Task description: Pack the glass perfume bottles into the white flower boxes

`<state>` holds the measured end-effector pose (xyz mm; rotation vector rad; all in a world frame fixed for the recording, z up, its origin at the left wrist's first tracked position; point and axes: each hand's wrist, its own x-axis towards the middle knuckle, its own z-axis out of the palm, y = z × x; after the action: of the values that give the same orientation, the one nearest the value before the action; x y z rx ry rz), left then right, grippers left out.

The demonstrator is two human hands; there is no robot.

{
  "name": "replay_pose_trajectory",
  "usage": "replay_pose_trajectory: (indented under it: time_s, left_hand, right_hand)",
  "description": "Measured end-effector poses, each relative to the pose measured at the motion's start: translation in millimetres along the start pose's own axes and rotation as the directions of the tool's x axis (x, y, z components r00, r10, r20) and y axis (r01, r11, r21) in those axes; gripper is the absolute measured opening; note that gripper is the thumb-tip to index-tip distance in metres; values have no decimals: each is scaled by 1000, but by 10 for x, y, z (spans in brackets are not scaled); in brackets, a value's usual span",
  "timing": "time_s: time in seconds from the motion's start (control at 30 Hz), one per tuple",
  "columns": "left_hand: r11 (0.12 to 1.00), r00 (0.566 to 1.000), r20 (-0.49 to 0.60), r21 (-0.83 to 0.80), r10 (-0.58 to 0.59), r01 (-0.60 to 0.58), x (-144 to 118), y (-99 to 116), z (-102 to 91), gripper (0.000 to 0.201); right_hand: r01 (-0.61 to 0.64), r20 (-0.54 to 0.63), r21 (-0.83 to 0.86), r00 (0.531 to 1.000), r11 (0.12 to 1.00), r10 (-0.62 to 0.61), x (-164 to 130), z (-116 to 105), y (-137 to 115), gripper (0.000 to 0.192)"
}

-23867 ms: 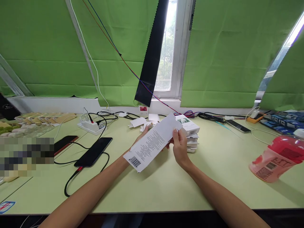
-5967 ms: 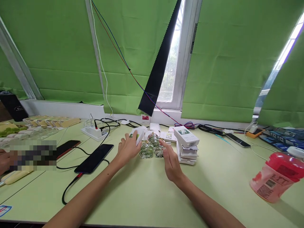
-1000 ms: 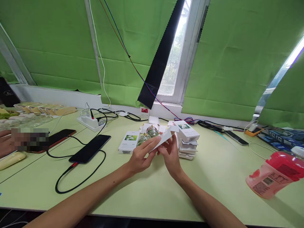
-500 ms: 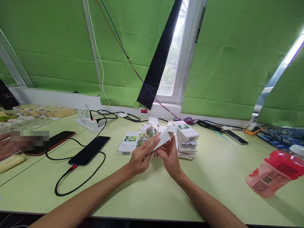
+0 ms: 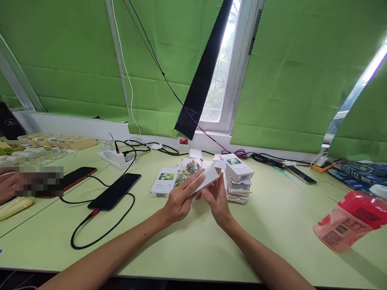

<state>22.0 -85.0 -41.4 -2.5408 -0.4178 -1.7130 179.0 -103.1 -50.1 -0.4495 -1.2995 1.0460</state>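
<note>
Above the table's middle, a small white cardboard box [image 5: 208,177] is tilted between both hands, with a flap standing out at its upper right end. My left hand [image 5: 180,199] is closed around its left side, fingers along the top face. My right hand [image 5: 218,197] grips the other end, thumb toward the near edge; some of its fingers are hidden behind the box. Shiny clear round balls [image 5: 192,166] lie just beyond my left hand. To their left rests a printed white box [image 5: 163,182] with a flower picture. A stack of similar boxes [image 5: 238,169] stands right of my right hand.
Left on the table [image 5: 193,253] lie a dark phone [image 5: 115,192] with a black cable and a white power strip [image 5: 116,158]. A co-worker's hand [image 5: 7,185] is at the far left. A pink-and-red bottle [image 5: 347,221] stands at right; cables run along the wall.
Almost nothing differs. Both hands keep the white box in nearly the same pose, and the whole view has shifted very slightly.
</note>
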Motion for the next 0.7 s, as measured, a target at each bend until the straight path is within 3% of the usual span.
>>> replay_pose_trajectory:
  time_s: [0.2,0.7]
  left_hand:
    - [998,999,30,48,25,-27,-5,-12,-13,71]
    - [995,998,58,97,19,-24,-36,-29,16,82]
  right_hand:
    - [17,28,22,999,1000,-18,4,14,-2,61]
    - [14,-57,-31,998,999,-15,4,30,-42,54]
